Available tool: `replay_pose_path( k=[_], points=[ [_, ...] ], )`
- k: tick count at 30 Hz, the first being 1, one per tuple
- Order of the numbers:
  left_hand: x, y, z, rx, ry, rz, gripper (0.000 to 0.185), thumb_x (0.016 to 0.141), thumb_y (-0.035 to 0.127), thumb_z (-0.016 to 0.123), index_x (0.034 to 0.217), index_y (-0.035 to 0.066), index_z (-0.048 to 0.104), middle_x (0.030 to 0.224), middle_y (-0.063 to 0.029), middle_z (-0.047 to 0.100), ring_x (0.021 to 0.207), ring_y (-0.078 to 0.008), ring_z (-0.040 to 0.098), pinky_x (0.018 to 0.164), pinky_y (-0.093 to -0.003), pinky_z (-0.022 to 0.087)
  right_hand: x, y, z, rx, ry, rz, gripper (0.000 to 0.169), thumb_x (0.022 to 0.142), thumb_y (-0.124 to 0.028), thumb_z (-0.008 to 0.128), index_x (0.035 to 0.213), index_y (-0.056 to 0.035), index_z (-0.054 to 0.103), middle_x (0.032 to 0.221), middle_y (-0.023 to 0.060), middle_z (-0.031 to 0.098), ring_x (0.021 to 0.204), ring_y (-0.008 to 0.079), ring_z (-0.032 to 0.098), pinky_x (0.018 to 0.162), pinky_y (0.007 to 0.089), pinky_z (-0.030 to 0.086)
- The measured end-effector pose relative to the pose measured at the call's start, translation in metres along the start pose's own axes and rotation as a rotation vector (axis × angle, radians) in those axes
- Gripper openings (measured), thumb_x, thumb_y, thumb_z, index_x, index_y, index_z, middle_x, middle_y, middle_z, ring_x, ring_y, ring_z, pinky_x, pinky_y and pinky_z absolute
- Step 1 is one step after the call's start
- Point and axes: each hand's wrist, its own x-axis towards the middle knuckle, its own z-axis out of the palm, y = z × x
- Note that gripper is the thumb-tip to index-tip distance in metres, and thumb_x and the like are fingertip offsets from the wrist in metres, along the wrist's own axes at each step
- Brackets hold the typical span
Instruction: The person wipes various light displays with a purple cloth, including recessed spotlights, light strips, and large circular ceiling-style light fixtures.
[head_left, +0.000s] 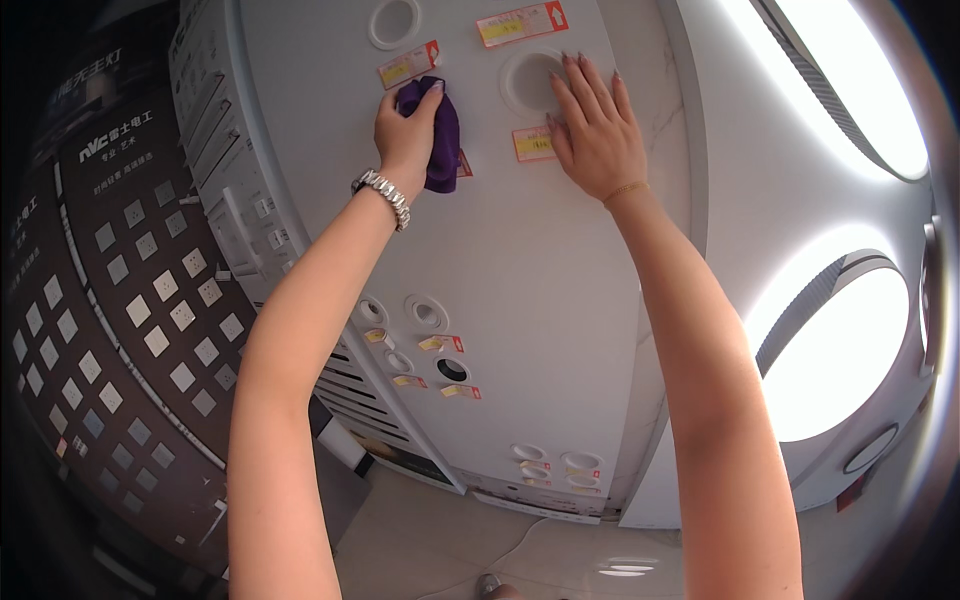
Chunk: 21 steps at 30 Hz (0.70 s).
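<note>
My left hand (409, 135) grips a bunched purple cloth (444, 142) against a white display panel (540, 277), just below a red and yellow price tag (409, 66). The cloth partly covers another tag. To the right, my right hand (600, 124) lies flat with spread fingers on the panel, its fingertips over the right rim of a round white recessed downlight (531, 82). A tag (532, 144) sits by its thumb, and another tag (523, 25) is above the downlight. A further round downlight (394, 22) is set above my left hand.
Smaller downlights (427, 313) with tags sit lower on the panel, more near its bottom (581, 460). Large lit round ceiling lamps (840, 352) stand out at right. A dark board of switches and sockets (165, 285) is at left. A cable (517, 551) crosses the tiled floor (420, 525).
</note>
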Motion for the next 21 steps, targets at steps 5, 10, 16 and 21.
replay_pose_path(
  k=[5, 10, 16, 21],
  points=[
    [-0.006, 0.001, -0.003, 0.391, -0.14, 0.132, 0.036, 0.085, 0.026, 0.066, 0.113, 0.004, 0.064, 0.105, -0.0163, 0.068, 0.093, -0.0253, 0.066, 0.08, -0.0349, 0.053, -0.002, 0.001, 0.0, -0.009, 0.009, -0.009, 0.043, 0.091, -0.029, 0.054, 0.128, -0.0088, 0.052, 0.143, 0.0079, 0.044, 0.135, 0.023, 0.038, 0.111, 0.045, 0.03],
    [-0.01, -0.027, -0.028, 0.889, -0.282, 0.753, 0.041, 0.08, 0.011, 0.066, 0.121, 0.017, 0.064, 0.116, -0.0029, 0.066, 0.097, -0.0258, 0.064, 0.077, -0.0356, 0.055, -0.004, 0.003, 0.003, -0.006, 0.028, -0.015, 0.042, 0.091, -0.029, 0.054, 0.127, -0.0091, 0.053, 0.142, 0.0085, 0.045, 0.135, 0.0234, 0.038, 0.111, 0.0453, 0.03],
    [0.019, -0.04, -0.081, 1.157, -0.479, 1.176, 0.054, 0.072, -0.001, 0.062, 0.119, 0.025, 0.065, 0.121, 0.0037, 0.064, 0.092, -0.0173, 0.061, 0.073, -0.0291, 0.056, -0.002, 0.001, 0.003, -0.016, 0.018, -0.004, 0.043, 0.092, -0.031, 0.053, 0.129, -0.0096, 0.052, 0.143, 0.0083, 0.044, 0.135, 0.023, 0.038, 0.112, 0.0453, 0.03],
    [0.045, -0.025, -0.096, 1.276, -0.365, 1.352, 0.056, 0.072, -0.001, 0.061, 0.121, 0.026, 0.063, 0.124, 0.0063, 0.062, 0.087, -0.015, 0.06, 0.065, -0.028, 0.055, -0.003, 0.001, 0.004, -0.002, 0.006, 0.003, 0.044, 0.091, -0.028, 0.053, 0.131, -0.01, 0.05, 0.144, 0.008, 0.043, 0.136, 0.0226, 0.036, 0.112, 0.0449, 0.029]
  ],
)
